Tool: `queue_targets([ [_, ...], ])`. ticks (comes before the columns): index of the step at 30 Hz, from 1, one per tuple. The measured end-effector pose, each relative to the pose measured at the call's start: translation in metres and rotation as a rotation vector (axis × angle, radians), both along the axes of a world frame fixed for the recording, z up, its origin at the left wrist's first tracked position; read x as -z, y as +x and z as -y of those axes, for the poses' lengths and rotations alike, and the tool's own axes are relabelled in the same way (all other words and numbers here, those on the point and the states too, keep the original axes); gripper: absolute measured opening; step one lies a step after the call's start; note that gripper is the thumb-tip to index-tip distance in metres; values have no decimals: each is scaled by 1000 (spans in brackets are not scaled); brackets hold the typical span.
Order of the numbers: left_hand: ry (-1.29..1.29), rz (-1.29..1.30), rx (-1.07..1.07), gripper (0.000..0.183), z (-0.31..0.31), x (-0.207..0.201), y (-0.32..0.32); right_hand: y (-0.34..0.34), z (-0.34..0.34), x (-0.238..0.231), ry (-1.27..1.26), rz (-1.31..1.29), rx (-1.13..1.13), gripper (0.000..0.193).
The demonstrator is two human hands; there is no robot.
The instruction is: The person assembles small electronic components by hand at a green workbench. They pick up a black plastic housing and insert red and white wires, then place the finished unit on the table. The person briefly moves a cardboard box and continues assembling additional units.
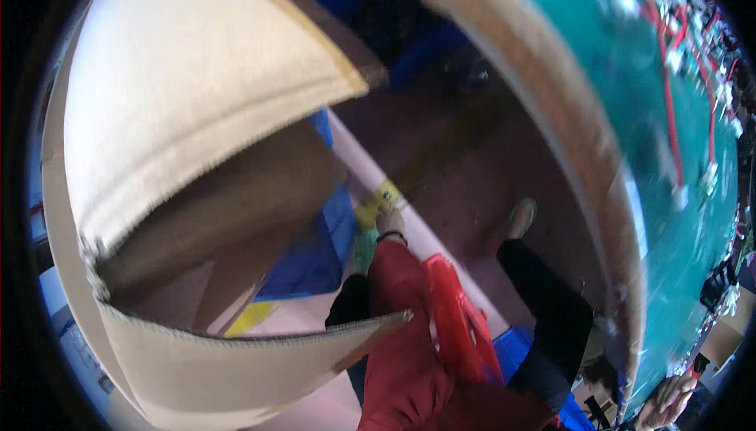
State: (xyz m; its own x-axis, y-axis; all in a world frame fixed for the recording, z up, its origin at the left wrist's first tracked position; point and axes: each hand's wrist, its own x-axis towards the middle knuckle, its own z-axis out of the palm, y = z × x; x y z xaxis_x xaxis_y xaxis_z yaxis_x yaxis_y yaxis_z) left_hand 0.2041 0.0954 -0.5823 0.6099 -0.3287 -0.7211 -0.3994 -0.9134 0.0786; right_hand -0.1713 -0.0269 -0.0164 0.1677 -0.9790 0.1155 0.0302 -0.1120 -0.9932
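Observation:
My left arm, in a red sleeve, reaches down in the middle of the view. My left hand (389, 221), with a black band at the wrist, is low beside a pale pink strip (457, 270), close to a yellow patch (386, 195) with a dark spot. Its fingers are too small and blurred to read. At the lower right my right hand (668, 403) lies at the edge of the green tabletop (630, 140), fingers stretched out and apart, with nothing visible in it. A large cardboard box (197, 92) with raised flaps fills the left side.
Red wires (672, 108) with white connectors lie along the tabletop's far right. A blue crate (307, 262) stands behind the box's lower flap. Near my legs is a red plastic stool (465, 325). My foot (522, 214) rests on the floor under the table's brown edge (551, 77).

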Motion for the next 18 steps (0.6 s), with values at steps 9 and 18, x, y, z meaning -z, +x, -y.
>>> queue_targets([
  [9, 0, -23, -56, 26, 20, 30, 4, 50, -11, -9, -56, -240, 100, 24],
  [18, -14, -43, -93, 26, 37, 49, 8, 49, -13, -14, -22, -424, 107, 23],
])
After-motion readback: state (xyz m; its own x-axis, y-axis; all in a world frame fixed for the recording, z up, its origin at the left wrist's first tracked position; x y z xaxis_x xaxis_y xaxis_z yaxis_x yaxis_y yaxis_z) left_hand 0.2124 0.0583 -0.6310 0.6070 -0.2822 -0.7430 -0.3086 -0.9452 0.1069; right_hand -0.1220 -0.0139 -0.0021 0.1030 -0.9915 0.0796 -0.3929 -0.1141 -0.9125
